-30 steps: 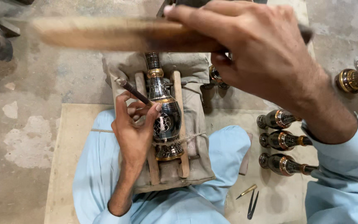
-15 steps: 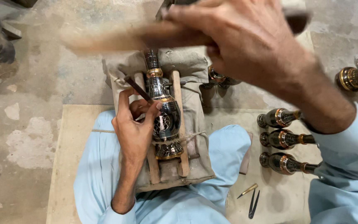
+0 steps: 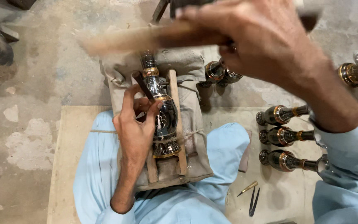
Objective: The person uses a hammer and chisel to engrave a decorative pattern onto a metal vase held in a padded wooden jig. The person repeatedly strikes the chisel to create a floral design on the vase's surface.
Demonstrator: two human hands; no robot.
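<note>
Fingers [image 3: 139, 103] pinching slim chisel [image 3: 142, 85] on glossy vase [image 3: 162, 116]

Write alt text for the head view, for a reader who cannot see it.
A left hand holds a thin chisel against a black and brass vase lying on a padded wooden cradle, while the right hand holds a blurred wooden stick above. Three similar vases lie to the right.

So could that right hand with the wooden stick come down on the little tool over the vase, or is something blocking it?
Probably yes. The right hand holds the wooden stick raised above the chisel, which the left hand steadies on the vase. Nothing visible lies between stick and chisel top; the fingers grip lower down.
</note>
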